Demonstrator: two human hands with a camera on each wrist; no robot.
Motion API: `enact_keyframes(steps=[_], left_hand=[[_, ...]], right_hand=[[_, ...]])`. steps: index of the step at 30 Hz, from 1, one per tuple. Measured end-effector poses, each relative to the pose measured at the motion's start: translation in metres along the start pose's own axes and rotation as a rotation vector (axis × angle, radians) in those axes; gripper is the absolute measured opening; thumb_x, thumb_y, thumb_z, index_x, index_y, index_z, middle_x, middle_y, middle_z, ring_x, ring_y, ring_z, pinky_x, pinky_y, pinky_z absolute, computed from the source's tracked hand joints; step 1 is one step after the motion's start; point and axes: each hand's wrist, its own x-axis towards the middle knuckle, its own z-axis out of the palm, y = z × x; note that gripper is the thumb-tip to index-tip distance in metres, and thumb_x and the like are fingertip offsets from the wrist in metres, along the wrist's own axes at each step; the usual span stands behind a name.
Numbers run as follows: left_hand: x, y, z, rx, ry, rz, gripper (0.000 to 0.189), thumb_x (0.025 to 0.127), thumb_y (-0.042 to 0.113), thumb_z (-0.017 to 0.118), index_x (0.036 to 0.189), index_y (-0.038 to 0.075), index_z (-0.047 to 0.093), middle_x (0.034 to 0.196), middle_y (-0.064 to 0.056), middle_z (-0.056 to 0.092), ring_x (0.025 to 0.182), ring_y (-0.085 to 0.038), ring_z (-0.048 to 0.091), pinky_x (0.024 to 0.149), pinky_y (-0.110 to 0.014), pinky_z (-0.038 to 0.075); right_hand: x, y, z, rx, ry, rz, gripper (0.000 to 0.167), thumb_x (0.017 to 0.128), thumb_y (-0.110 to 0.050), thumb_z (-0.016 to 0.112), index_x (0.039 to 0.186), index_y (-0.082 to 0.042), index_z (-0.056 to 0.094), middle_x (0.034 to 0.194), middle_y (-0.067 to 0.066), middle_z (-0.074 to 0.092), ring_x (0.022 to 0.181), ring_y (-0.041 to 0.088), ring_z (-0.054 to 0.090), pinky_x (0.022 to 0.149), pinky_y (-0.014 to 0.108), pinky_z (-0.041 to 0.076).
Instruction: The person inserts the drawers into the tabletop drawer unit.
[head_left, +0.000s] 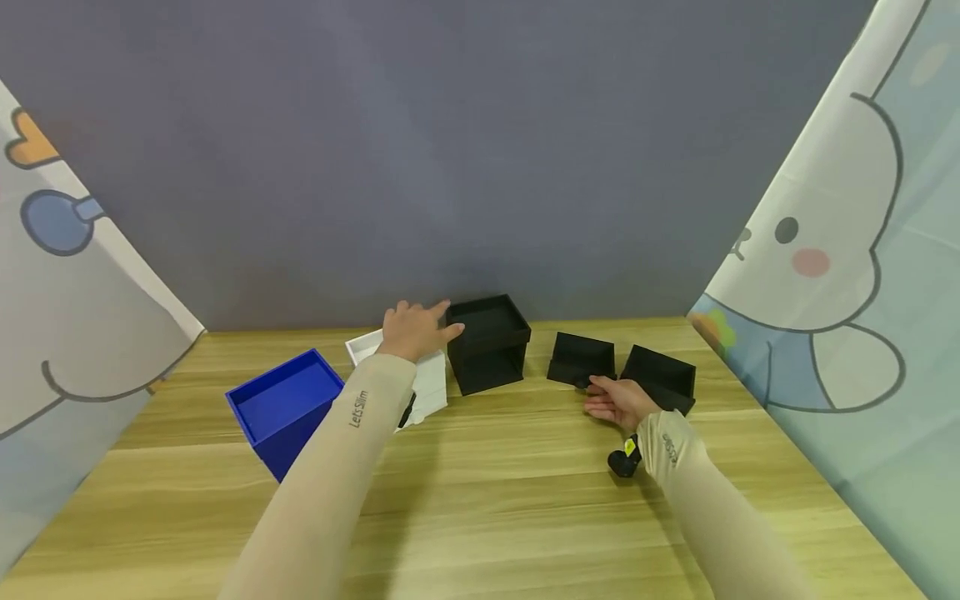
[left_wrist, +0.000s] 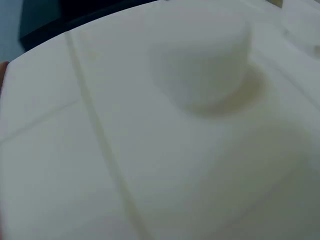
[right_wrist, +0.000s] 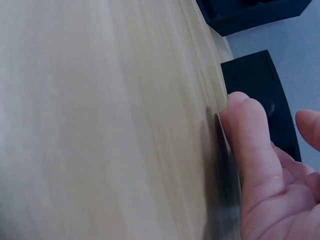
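Right hand (head_left: 621, 405): we see fingers extended, thumb apart from them; whether they touch the round black knob (head_left: 582, 382) at 10 o'clock, we cannot tell.
Left hand (head_left: 414, 332): fingers spread apart above a white rectangular box (head_left: 430, 387) with a round white knob (left_wrist: 202, 65); contact, we cannot tell.
Shallow black rectangular box (head_left: 581, 352): at the right hand's 11 o'clock, the black knob at its edge.
Second shallow black box (head_left: 660, 373): the right hand's 2 o'clock.
Tall black open-fronted box (head_left: 495, 342): the left hand's 3 o'clock.
Blue rectangular box (head_left: 300, 423): its 8 o'clock.
Wood-grained surface (head_left: 495, 500): beneath these boxes.
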Motion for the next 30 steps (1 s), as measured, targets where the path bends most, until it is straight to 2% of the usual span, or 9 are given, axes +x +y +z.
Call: enact_keyframes(steps=[7, 9, 12, 16, 19, 25, 30], left_hand=[[0.001, -0.004, 0.008, 0.104, -0.037, -0.029, 0.072, 0.092, 0.070, 0.034, 0.152, 0.030, 0.027, 0.118, -0.013, 0.057, 0.096, -0.029, 0.041, 0.086, -0.044, 0.033], [0.001, -0.004, 0.008, 0.142, -0.035, -0.034, 0.072, 0.091, 0.072, 0.032, 0.151, 0.032, 0.029, 0.111, -0.012, 0.057, 0.095, -0.028, 0.041, 0.086, -0.044, 0.033], [-0.002, -0.002, 0.006, 0.167, -0.070, -0.056, 0.074, 0.089, 0.075, 0.027, 0.151, 0.036, 0.027, 0.086, -0.008, 0.059, 0.081, -0.024, 0.043, 0.079, -0.041, 0.034], [-0.008, 0.004, 0.000, 0.159, -0.144, -0.107, 0.077, 0.087, 0.078, 0.026, 0.153, 0.038, 0.019, 0.052, -0.001, 0.042, 0.051, -0.014, 0.028, 0.056, -0.031, 0.030], [-0.010, 0.008, -0.003, 0.155, -0.176, -0.123, 0.078, 0.086, 0.079, 0.026, 0.153, 0.038, 0.017, 0.048, 0.002, 0.032, 0.045, -0.011, 0.017, 0.047, -0.027, 0.023], [-0.009, 0.013, -0.004, 0.117, -0.208, -0.111, 0.080, 0.086, 0.079, 0.028, 0.153, 0.038, 0.016, 0.050, 0.002, 0.038, 0.045, -0.011, 0.018, 0.047, -0.027, 0.024], [-0.008, 0.015, 0.000, 0.164, -0.200, -0.105, 0.081, 0.085, 0.080, 0.027, 0.153, 0.038, 0.017, 0.049, 0.002, 0.037, 0.044, -0.010, 0.017, 0.045, -0.026, 0.023]], right_hand=[[0.006, 0.003, 0.009, 0.050, -0.022, 0.036, 0.052, 0.103, -0.021, 0.044, 0.137, 0.017, 0.035, 0.074, 0.008, 0.067, 0.062, 0.012, 0.068, 0.063, 0.023, 0.054], [0.008, 0.003, 0.011, 0.067, -0.012, 0.047, 0.046, 0.102, -0.021, 0.045, 0.131, 0.015, 0.041, 0.073, 0.008, 0.068, 0.062, 0.012, 0.068, 0.063, 0.023, 0.054], [0.010, 0.003, 0.012, 0.086, -0.007, 0.059, 0.036, 0.102, -0.022, 0.045, 0.118, 0.010, 0.049, 0.071, 0.008, 0.068, 0.061, 0.013, 0.068, 0.062, 0.023, 0.054], [0.014, 0.003, 0.015, 0.113, 0.002, 0.080, 0.028, 0.102, -0.022, 0.046, 0.102, 0.005, 0.055, 0.070, 0.008, 0.067, 0.060, 0.014, 0.068, 0.062, 0.023, 0.054], [0.017, 0.004, 0.017, 0.133, 0.006, 0.090, 0.027, 0.102, -0.022, 0.047, 0.100, 0.004, 0.054, 0.069, 0.008, 0.066, 0.059, 0.014, 0.068, 0.061, 0.023, 0.054], [0.018, 0.005, 0.020, 0.188, 0.045, 0.064, 0.020, 0.102, -0.018, 0.046, 0.103, 0.001, 0.053, 0.068, 0.007, 0.065, 0.059, 0.013, 0.067, 0.061, 0.022, 0.053], [0.014, 0.007, 0.021, 0.251, 0.079, 0.042, 0.019, 0.102, -0.014, 0.046, 0.102, 0.002, 0.056, 0.068, 0.008, 0.066, 0.062, 0.013, 0.068, 0.064, 0.022, 0.053]])
